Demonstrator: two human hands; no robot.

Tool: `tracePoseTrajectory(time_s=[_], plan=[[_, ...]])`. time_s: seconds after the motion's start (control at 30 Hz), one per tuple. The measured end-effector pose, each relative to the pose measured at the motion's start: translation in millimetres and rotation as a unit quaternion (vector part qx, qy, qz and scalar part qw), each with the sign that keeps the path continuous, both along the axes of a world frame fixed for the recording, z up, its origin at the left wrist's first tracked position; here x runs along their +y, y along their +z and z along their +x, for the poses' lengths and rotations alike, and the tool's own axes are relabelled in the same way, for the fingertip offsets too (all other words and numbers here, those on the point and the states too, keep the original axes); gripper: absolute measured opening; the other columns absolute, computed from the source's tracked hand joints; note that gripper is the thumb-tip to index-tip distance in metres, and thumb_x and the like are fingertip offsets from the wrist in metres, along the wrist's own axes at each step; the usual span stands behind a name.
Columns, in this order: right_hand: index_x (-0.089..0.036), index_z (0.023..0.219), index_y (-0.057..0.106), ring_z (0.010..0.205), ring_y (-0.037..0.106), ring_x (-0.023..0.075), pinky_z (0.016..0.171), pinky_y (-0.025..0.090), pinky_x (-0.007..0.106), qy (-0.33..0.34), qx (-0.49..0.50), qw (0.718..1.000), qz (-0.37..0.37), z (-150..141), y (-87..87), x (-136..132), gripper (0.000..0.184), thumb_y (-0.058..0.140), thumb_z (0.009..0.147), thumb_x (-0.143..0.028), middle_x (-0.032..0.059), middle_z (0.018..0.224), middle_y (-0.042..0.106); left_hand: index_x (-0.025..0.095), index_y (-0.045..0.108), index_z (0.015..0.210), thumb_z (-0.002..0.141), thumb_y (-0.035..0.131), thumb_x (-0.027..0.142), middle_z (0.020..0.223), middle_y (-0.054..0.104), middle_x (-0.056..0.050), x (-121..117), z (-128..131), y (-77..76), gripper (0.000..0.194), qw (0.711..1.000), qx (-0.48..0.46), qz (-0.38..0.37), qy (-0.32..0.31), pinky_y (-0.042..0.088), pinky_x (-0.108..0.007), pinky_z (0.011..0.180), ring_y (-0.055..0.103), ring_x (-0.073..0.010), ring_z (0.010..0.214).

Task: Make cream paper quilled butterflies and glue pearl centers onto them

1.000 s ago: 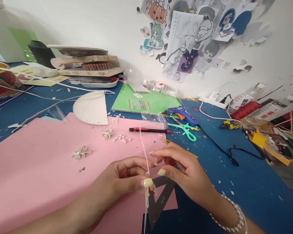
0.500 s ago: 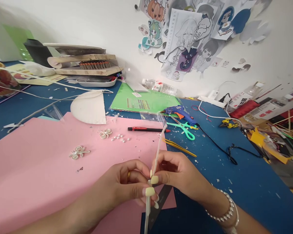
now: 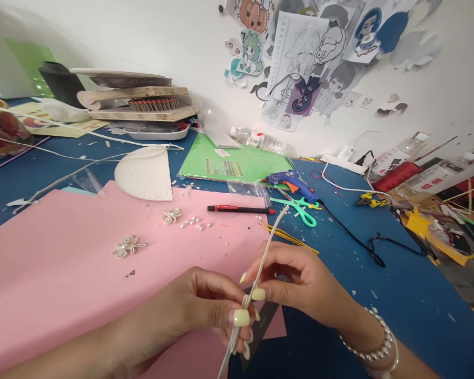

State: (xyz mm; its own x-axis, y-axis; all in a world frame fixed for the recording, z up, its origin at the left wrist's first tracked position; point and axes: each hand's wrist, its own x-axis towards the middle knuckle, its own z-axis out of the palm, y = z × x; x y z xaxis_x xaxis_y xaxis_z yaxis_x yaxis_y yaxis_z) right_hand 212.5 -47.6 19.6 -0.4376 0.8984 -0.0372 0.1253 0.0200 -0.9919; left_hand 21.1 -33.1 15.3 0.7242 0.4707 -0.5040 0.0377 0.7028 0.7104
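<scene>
Between the thumb and fingers of my left hand (image 3: 217, 310) is a bundle of thin white cord (image 3: 232, 342), folded into narrow loops. One length of it rises above the fingers and leans to the right. My right hand (image 3: 288, 276) is beside the top of the bundle, its thumb against the cord and its index finger behind it in a loose pinch. Below the hands lies a dark triangle ruler (image 3: 263, 323), partly covered. On the pink sheet (image 3: 63, 295) are two curled cord ornaments, one nearer (image 3: 128, 246) and one farther (image 3: 171, 215), with several small pearl beads (image 3: 200, 227).
A red and black pen (image 3: 240, 209), yellow tweezers (image 3: 292, 238), green scissors (image 3: 302, 208) and a blue glue gun (image 3: 290, 184) lie beyond my hands. A white rounded piece (image 3: 144, 173) and a green pack (image 3: 229, 160) are farther back. Pliers (image 3: 370, 200) lie right.
My right hand came in to the cord from the right, pinched it, then loosened slightly. The cord's free upper length swung from upright to leaning right, and the bundle tilted with it.
</scene>
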Motion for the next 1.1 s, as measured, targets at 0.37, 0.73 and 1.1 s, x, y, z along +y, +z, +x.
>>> tracePoseTrajectory(time_s=[0.37, 0.73, 1.1], plan=[[-0.019, 0.081, 0.069, 0.059, 0.053, 0.0078, 0.049, 0.04, 0.017, -0.04, -0.073, 0.974, 0.212, -3, -1.1, -3, 0.009, 0.062, 0.077, -0.016, -0.0008, 0.065, 0.06, 0.018, 0.07, 0.06, 0.068, 0.073, 0.023, 0.062, 0.072, 0.001, 3, 0, -4.0, 0.01, 1.0, -0.024, -0.018, -0.002, 0.047, -0.022, 0.065, 0.064, -0.0125, 0.062], [-0.009, 0.085, 0.066, 0.06, 0.057, 0.0102, 0.056, 0.049, 0.02, -0.12, -0.157, 0.863, 0.464, -14, -3.9, -11, 0.011, 0.057, 0.078, -0.009, 0.0058, 0.068, 0.064, 0.017, 0.071, 0.062, 0.07, 0.072, 0.026, 0.064, 0.071, 0.001, 2, 3, -5.8, 0.012, 0.998, -0.027, -0.004, 0.049, 0.046, -0.023, 0.068, 0.061, -0.0124, 0.064], [-0.011, 0.097, 0.063, 0.059, 0.054, 0.0126, 0.051, 0.048, 0.024, -0.106, -0.169, 0.83, 0.522, -18, -7.5, -9, 0.029, 0.049, 0.073, -0.004, 0.0055, 0.067, 0.063, 0.016, 0.072, 0.071, 0.074, 0.069, 0.022, 0.067, 0.071, 0.002, 0, -1, -11.1, 0.007, 0.992, -0.071, -0.008, 0.107, 0.044, -0.017, 0.068, 0.061, -0.0102, 0.067]])
